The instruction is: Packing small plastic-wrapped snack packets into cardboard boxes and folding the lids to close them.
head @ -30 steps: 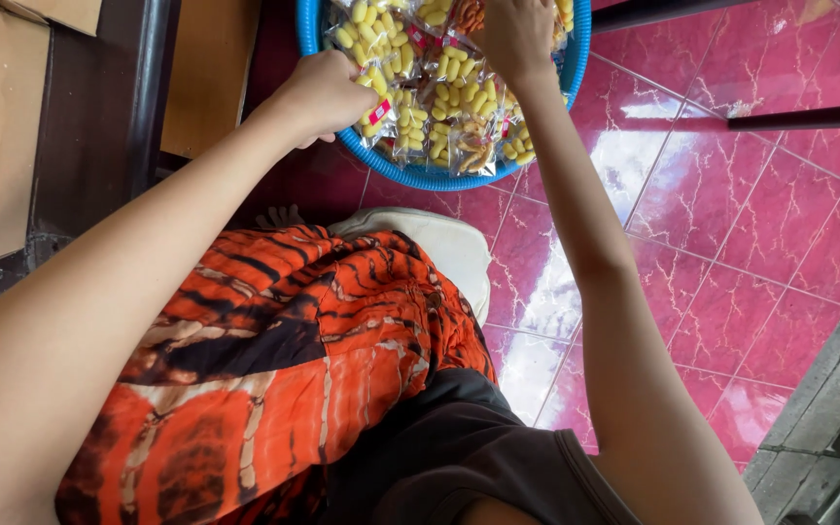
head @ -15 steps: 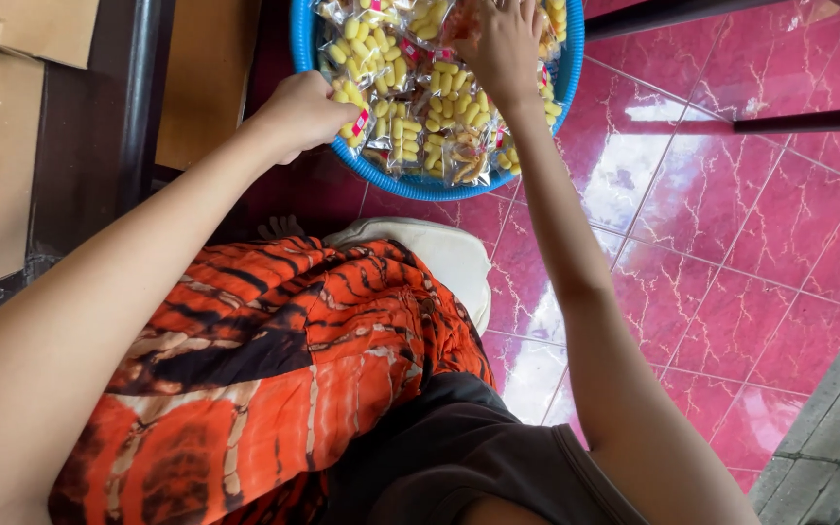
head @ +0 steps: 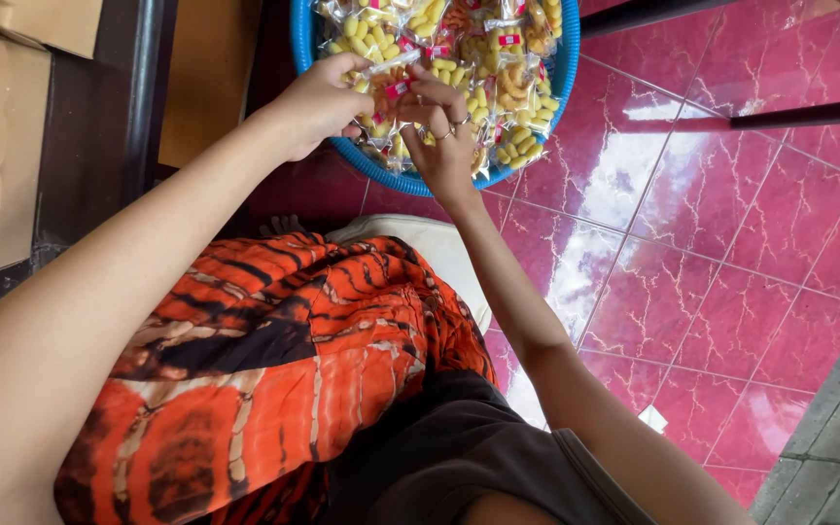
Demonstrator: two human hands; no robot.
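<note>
Clear plastic snack packet [head: 388, 86], filled with yellow puffs, pinched between both hands at the near rim of a round blue plastic basin [head: 558, 86].
Left hand [head: 318, 97] and right hand [head: 444, 136] meet, fingers closed on the packet; a picking-out step, judging by the grip. Lifting clear likely needs a firm pinch. Packet's long axis seems to run hand to hand.

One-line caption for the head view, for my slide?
Both hands, left hand and right hand, grip one clear snack packet over a blue basin of packets, above pink floor tiles.

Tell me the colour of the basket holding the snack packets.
Blue basket, clearest in the head view.
</note>
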